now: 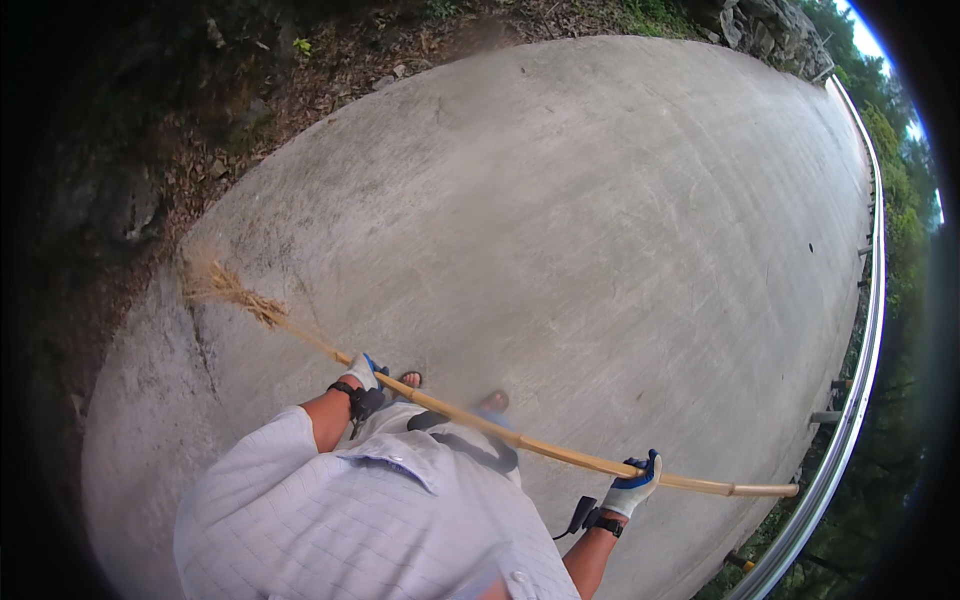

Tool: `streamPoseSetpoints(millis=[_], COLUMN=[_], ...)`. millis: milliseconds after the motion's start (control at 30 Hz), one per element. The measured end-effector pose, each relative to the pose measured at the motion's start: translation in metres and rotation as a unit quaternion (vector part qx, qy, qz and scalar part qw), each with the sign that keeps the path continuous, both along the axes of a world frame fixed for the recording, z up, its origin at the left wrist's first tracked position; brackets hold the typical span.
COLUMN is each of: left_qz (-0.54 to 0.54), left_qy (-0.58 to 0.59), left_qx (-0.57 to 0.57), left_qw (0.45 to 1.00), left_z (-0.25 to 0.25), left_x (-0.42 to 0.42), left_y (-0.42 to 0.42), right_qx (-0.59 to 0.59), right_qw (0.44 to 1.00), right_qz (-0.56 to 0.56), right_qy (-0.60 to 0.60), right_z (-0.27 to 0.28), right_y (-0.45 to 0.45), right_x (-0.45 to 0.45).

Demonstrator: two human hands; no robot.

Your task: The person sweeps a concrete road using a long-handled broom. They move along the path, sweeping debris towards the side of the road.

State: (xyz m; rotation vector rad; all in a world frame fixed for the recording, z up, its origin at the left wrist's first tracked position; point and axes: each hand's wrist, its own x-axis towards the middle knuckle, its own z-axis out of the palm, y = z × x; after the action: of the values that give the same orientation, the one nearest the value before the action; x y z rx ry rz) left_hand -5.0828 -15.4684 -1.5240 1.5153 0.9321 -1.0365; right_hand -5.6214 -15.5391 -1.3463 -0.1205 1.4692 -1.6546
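A broom with a long bamboo handle (465, 416) slants across the front of my body. Its straw-like brush head (232, 291) is at the left, by the leaf-strewn edge of the pavement, and its outer bristles look blurred. My left hand (364, 370), in a white and blue work glove, grips the handle nearer the brush. Farther up the handle, my right hand (636, 482) holds it in a matching glove, palm turned up. The handle's butt end (787, 490) sticks out to the right past that hand. Both wrists carry dark strapped devices.
Grey concrete road (570, 225) spreads ahead and around my feet (411, 379). Dry leaves (315, 97) and soil line its left edge. A metal guardrail (876, 300) runs along the right, with trees beyond. Rocks (772, 34) stand at the far end.
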Motion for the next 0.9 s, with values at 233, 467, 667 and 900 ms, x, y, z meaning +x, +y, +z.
streamPoseSetpoints(millis=[233, 467, 667, 900], left_qz=[-0.746, -0.790, -0.840, -0.287], left_qy=[-0.176, -0.206, -0.296, 0.140], left_qx=[0.174, 0.147, 0.110, 0.016], left_qw=[0.619, 0.558, 0.441, 0.948], left_z=[-0.023, -0.049, -0.040, -0.040], left_x=[-0.007, -0.006, -0.022, -0.055], left_y=[0.019, -0.082, -0.223, -0.372], right_qx=[-0.054, -0.083, -0.066, -0.037], right_qw=[0.989, 0.987, 0.992, 0.975], right_qz=[0.137, 0.124, 0.011, -0.206], right_qy=[0.017, 0.058, 0.107, 0.080], right_z=[0.025, 0.051, 0.079, 0.062], right_y=[-0.165, -0.262, -0.272, -0.180], right_x=[0.045, 0.067, 0.030, 0.007])
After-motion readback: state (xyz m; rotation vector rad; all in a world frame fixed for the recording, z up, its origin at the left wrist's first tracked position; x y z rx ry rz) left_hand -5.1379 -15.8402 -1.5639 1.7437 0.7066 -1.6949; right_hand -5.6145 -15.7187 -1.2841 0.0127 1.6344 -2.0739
